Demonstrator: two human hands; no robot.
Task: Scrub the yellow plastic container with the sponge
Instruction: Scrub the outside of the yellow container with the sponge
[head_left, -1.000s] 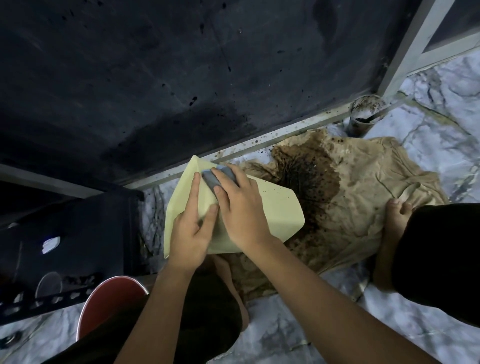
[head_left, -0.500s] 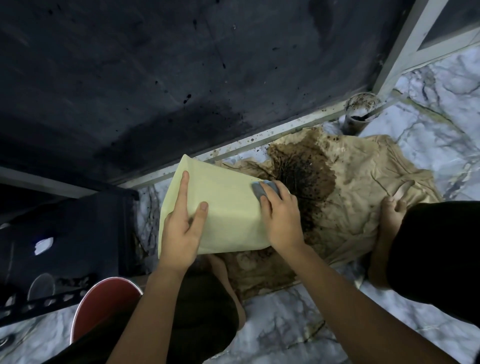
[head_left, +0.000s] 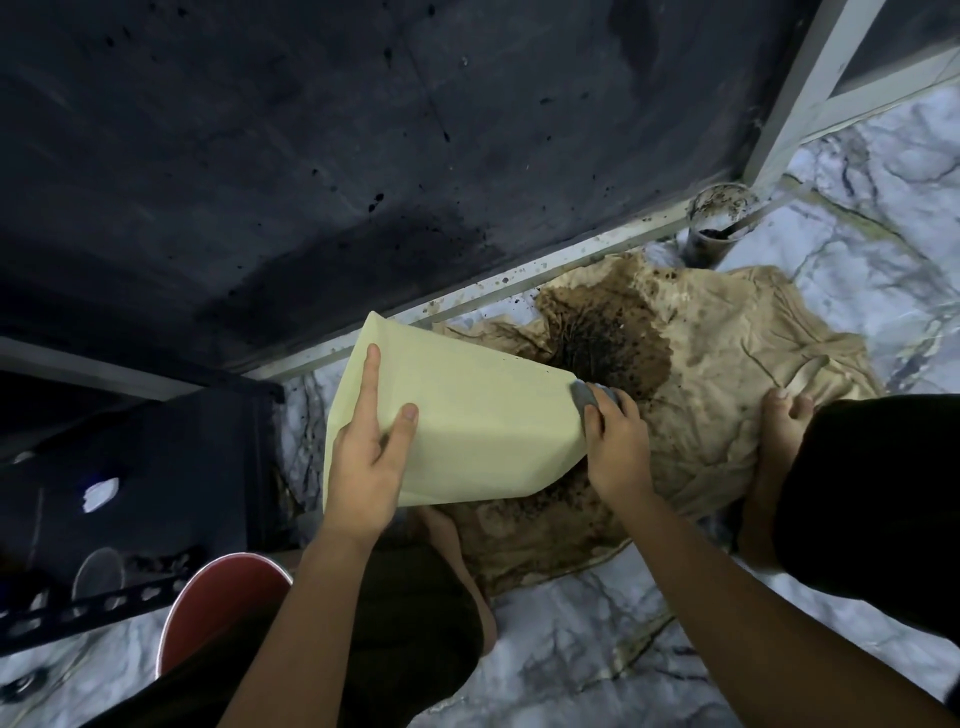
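Tilted pale-yellow container (head_left: 467, 415), grey sponge (head_left: 589, 397) at its right edge.

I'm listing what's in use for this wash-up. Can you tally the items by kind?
Yellow containers: 1
Sponges: 1
Stained cloths: 1
Red bowls: 1
Dirty cups: 1
Total: 5
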